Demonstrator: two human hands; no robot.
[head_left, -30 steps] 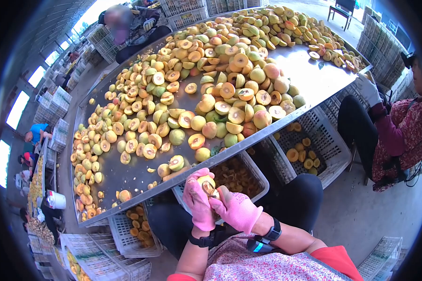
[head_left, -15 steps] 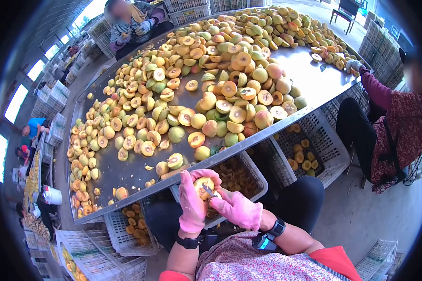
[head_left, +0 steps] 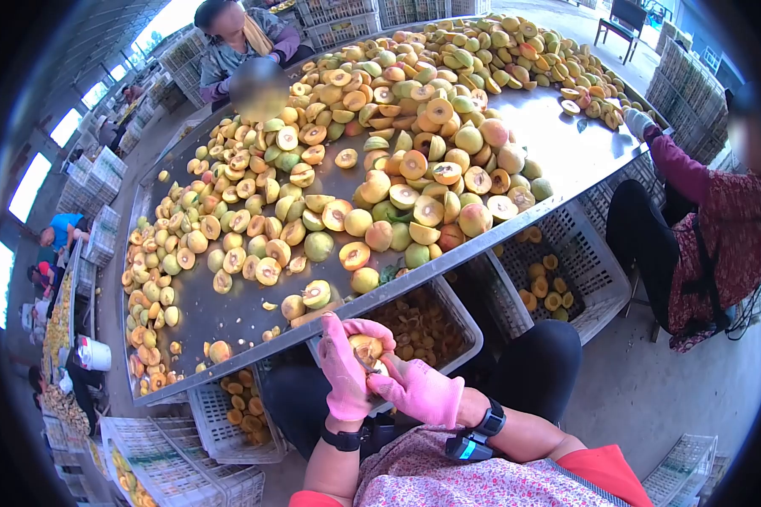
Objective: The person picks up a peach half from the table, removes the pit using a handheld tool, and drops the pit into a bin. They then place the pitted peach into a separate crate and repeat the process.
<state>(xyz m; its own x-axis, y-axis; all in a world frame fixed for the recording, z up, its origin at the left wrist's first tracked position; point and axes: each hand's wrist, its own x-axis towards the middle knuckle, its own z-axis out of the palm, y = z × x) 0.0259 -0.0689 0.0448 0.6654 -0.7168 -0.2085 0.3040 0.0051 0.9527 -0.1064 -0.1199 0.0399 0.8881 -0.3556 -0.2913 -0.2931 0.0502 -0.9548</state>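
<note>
Big shed; metal worktop [head_left: 210, 314] heaped with fruit [head_left: 413, 165], many pieces cut. Head view, the only one: left hand [head_left: 347, 372] wrapped around a cut piece [head_left: 366, 347], just off the worktop's near edge. Right hand [head_left: 418, 392] clamped on what looks like a small blade [head_left: 364, 365], mostly hidden. Risk, my read: if the fruit twists in the gloves, blade skids into left fingers; loose grip could drop the piece into the crate [head_left: 473, 340].

Bright daylight through side windows [head_left: 32, 193], white glare on the metal tabletop [head_left: 543, 127], fisheye curvature, black vignetted edges
</note>
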